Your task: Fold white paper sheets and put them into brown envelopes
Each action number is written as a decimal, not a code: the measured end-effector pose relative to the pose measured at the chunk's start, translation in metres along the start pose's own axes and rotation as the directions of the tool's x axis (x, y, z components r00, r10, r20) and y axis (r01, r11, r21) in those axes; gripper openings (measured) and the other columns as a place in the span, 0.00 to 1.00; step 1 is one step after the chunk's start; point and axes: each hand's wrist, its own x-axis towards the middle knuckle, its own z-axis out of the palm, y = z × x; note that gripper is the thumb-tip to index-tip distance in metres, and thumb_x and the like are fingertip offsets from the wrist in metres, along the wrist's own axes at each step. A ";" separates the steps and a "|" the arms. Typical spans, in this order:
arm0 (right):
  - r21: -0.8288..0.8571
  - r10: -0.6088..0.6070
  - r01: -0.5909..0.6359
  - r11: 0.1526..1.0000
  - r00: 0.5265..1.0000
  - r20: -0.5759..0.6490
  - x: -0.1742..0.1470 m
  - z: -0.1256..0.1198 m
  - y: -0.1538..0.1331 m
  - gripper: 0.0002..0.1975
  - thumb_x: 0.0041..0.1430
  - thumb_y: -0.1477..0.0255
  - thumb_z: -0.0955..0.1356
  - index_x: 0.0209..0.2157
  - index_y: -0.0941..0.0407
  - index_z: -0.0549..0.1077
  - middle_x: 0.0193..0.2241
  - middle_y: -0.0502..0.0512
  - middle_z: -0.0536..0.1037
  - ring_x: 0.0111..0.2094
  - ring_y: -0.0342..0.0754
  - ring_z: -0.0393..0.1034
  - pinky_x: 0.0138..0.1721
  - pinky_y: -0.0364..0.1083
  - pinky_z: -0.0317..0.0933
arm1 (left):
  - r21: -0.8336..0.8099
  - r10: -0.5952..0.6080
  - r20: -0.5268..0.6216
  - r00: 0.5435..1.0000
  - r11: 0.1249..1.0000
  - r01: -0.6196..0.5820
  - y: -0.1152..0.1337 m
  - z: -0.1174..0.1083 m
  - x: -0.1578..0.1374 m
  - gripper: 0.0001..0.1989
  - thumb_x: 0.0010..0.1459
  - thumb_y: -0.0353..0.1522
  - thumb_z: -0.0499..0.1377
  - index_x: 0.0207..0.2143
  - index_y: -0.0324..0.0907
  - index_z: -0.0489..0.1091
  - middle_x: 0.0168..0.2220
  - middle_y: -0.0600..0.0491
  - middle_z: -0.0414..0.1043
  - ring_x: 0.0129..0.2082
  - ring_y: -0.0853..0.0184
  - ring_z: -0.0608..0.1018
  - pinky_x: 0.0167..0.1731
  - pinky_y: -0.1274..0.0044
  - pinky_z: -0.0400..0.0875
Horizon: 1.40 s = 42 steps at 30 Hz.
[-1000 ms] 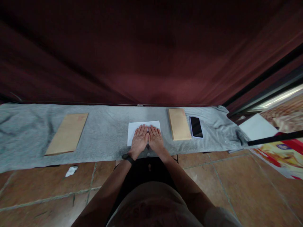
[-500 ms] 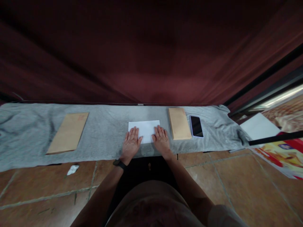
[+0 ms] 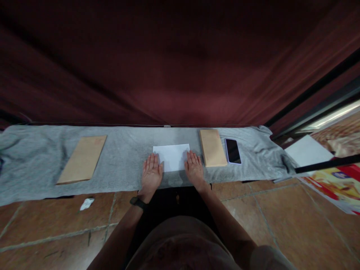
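A white sheet of paper (image 3: 173,158) lies flat on the grey cloth in front of me. My left hand (image 3: 152,172) rests palm down at its left edge, fingers stretched forward, with a dark watch (image 3: 138,203) on the wrist. At the right edge of the paper my right hand (image 3: 194,167) also lies flat, fingers straight and holding nothing. Just right of that hand is a stack of brown envelopes (image 3: 213,148). Farther left lies another brown envelope (image 3: 82,160), slanted on the cloth.
A phone (image 3: 233,151) with a dark screen lies right of the envelope stack. Grey cloth (image 3: 126,157) covers the narrow bench, and a dark red curtain (image 3: 180,75) hangs behind. A colourful box (image 3: 334,183) stands at right; crumpled white paper (image 3: 87,203) lies on the tiled floor.
Both hands have slid outward and slightly toward me, from on top of the paper to its side edges. The paper stays in place.
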 end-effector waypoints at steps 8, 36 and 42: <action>0.063 -0.185 0.177 0.982 0.973 0.140 0.048 0.015 -0.025 0.25 0.74 0.60 0.58 0.68 0.51 0.62 0.66 0.56 0.67 0.68 0.54 0.59 0.70 0.59 0.48 | -0.007 0.158 0.208 0.965 0.987 -0.160 0.035 0.013 0.048 0.29 0.71 0.34 0.40 0.70 0.34 0.56 0.71 0.42 0.55 0.73 0.55 0.53 0.70 0.58 0.51; -0.078 0.062 -0.072 0.994 0.991 -0.122 0.018 0.020 0.004 0.29 0.74 0.64 0.57 0.69 0.68 0.58 0.67 0.72 0.62 0.68 0.60 0.58 0.66 0.60 0.52 | 0.025 -0.211 -0.065 0.975 0.977 0.213 -0.006 0.009 0.006 0.31 0.70 0.38 0.43 0.69 0.30 0.57 0.70 0.36 0.56 0.71 0.50 0.58 0.69 0.55 0.51; -0.037 0.108 -0.115 0.993 0.982 -0.155 0.001 0.008 0.002 0.28 0.73 0.68 0.58 0.69 0.69 0.57 0.67 0.74 0.61 0.68 0.61 0.57 0.66 0.61 0.54 | -0.022 -0.214 -0.063 0.975 0.977 0.213 -0.016 0.004 -0.008 0.28 0.69 0.35 0.44 0.67 0.35 0.62 0.68 0.39 0.60 0.69 0.49 0.62 0.66 0.54 0.57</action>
